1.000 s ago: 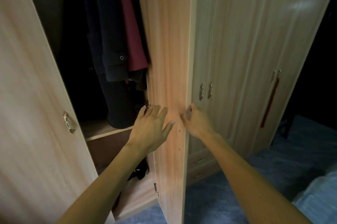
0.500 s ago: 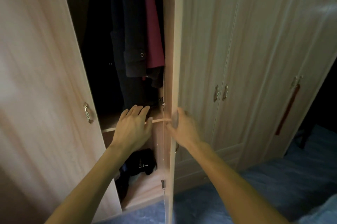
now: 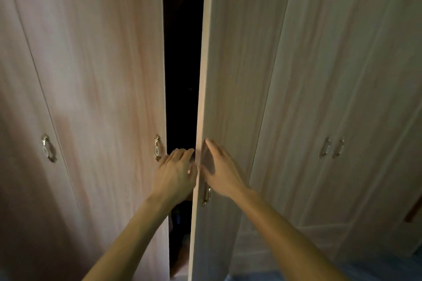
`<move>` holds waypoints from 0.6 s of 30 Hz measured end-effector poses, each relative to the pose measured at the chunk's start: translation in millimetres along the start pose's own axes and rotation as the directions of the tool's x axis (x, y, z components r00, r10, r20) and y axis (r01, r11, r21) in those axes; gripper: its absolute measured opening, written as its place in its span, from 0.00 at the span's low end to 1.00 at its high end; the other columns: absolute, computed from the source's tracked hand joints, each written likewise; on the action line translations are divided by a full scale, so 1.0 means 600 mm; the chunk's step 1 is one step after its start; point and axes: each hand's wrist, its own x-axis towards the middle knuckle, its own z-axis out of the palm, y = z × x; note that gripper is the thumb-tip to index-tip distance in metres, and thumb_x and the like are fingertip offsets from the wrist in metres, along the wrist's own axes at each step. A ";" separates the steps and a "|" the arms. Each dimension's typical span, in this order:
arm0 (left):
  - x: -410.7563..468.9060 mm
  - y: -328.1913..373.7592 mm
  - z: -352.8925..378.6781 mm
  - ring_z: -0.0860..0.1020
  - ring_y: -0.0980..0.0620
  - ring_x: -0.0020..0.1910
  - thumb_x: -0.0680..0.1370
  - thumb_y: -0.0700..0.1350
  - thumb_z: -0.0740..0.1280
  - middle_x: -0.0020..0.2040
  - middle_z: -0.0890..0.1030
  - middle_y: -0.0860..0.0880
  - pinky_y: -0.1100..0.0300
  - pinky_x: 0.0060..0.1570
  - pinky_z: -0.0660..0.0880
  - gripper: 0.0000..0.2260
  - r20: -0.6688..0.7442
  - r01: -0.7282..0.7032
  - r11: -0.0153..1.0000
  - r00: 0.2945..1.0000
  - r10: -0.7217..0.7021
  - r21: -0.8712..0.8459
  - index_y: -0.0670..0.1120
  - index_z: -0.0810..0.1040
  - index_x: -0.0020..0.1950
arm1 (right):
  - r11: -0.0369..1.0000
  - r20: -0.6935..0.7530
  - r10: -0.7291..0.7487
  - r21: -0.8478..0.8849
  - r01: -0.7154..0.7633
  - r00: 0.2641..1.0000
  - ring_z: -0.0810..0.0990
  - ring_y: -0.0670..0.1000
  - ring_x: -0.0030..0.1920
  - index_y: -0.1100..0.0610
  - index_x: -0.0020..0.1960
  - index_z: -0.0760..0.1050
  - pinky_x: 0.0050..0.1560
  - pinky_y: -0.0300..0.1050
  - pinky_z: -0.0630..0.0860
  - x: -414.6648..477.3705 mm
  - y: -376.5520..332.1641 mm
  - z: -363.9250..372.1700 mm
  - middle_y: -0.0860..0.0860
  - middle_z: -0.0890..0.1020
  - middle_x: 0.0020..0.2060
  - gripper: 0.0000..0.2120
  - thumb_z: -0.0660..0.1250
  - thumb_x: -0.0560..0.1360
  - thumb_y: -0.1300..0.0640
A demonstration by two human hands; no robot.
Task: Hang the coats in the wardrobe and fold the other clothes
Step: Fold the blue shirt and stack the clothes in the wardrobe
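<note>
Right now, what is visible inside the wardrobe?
Mostly blackness in the narrow gap, with a bit of wooden base low down. Whatever hangs inside is hidden by the doors and darkness.

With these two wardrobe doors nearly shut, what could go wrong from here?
The left hand lies across the narrow gap between the left door and the right door. Its fingers may get pinched if the right hand pushes that door on. A dark shape sits low in the gap. It is too dim to identify, but it might stop the doors closing.
</note>
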 end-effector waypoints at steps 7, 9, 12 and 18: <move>0.101 -0.143 0.027 0.74 0.46 0.62 0.79 0.48 0.55 0.62 0.77 0.46 0.51 0.63 0.67 0.19 -0.031 0.025 0.999 0.999 -0.024 0.021 0.45 0.71 0.67 | 0.997 0.050 -0.014 -0.069 0.018 0.999 0.49 0.53 0.77 0.46 0.77 0.42 0.74 0.51 0.55 0.127 -0.023 0.070 0.53 0.51 0.77 0.37 0.61 0.78 0.45; 0.129 -0.180 0.027 0.74 0.46 0.61 0.79 0.46 0.54 0.63 0.76 0.46 0.51 0.63 0.67 0.19 -0.033 0.022 0.999 0.999 -0.021 0.032 0.44 0.71 0.68 | 0.996 0.061 -0.008 -0.091 0.013 0.998 0.47 0.54 0.77 0.46 0.77 0.41 0.74 0.50 0.55 0.164 -0.030 0.090 0.55 0.50 0.77 0.37 0.61 0.78 0.45; 0.166 -0.228 0.029 0.75 0.44 0.61 0.76 0.44 0.53 0.62 0.77 0.45 0.51 0.61 0.68 0.20 -0.019 0.015 1.000 1.000 -0.015 0.024 0.43 0.72 0.67 | 0.990 0.059 0.025 -0.142 -0.017 0.998 0.44 0.56 0.77 0.45 0.77 0.40 0.74 0.50 0.53 0.215 -0.038 0.120 0.55 0.49 0.77 0.37 0.60 0.78 0.44; 0.226 -0.299 0.050 0.69 0.46 0.68 0.80 0.46 0.56 0.68 0.72 0.46 0.49 0.68 0.64 0.19 0.080 -0.022 0.997 0.997 0.016 0.075 0.45 0.67 0.71 | 0.975 0.009 0.099 -0.199 -0.096 0.995 0.43 0.57 0.77 0.44 0.77 0.40 0.74 0.53 0.52 0.294 -0.041 0.162 0.55 0.49 0.77 0.37 0.60 0.78 0.43</move>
